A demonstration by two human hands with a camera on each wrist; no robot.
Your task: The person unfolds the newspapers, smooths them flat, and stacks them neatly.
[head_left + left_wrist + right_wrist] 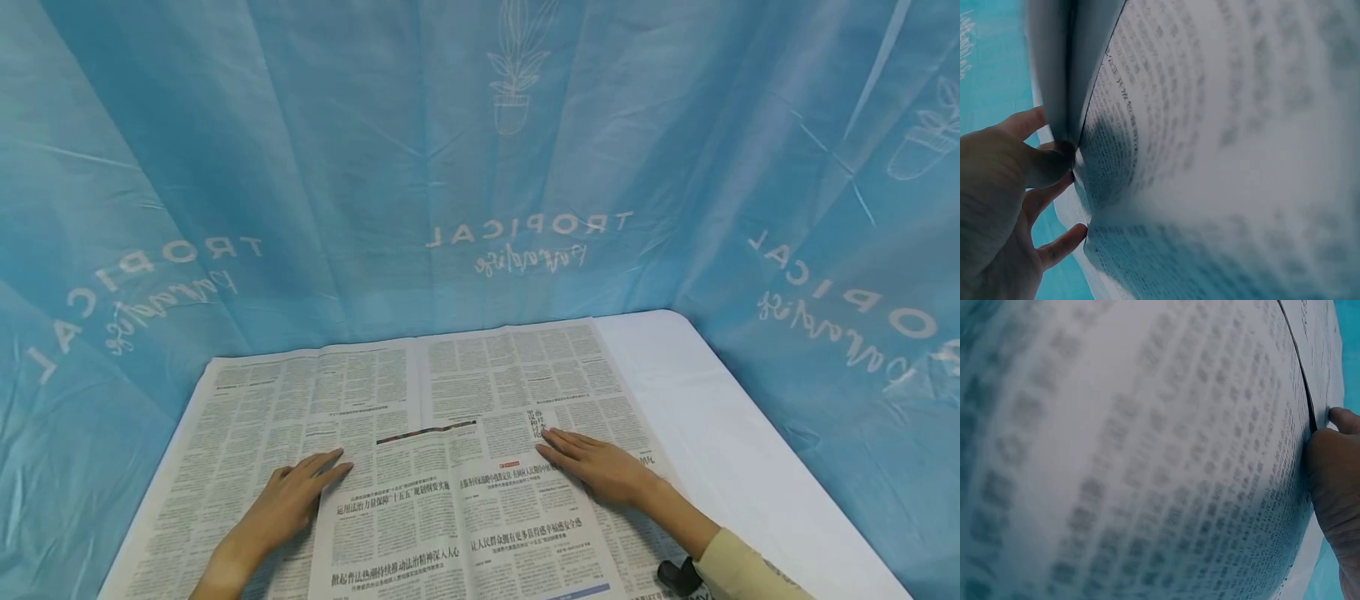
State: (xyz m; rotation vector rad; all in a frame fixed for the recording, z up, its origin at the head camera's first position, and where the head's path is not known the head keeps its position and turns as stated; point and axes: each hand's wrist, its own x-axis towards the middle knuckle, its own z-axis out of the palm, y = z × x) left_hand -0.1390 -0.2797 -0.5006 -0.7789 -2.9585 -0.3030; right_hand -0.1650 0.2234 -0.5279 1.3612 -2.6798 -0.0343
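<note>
A folded newspaper [457, 533] with large headlines lies on top of wider spread newspaper sheets [247, 417]. My left hand [288, 500] rests at its upper left edge, fingers extended over the sheet beneath. In the left wrist view, the thumb touches the paper's edge [1079, 153] and the other fingers spread beyond it. Across the upper right part of the folded newspaper lies my right hand [600, 468], fingers fairly straight and flat on the print. The right wrist view shows the right thumb [1332, 462] beside a dark paper edge; most of that hand is out of frame.
The sheets cover much of a white table [720, 442], whose bare surface shows along the right side. A blue curtain [360, 183] with white lettering hangs behind and on both sides. A small black object [678, 575] sits by the right wrist.
</note>
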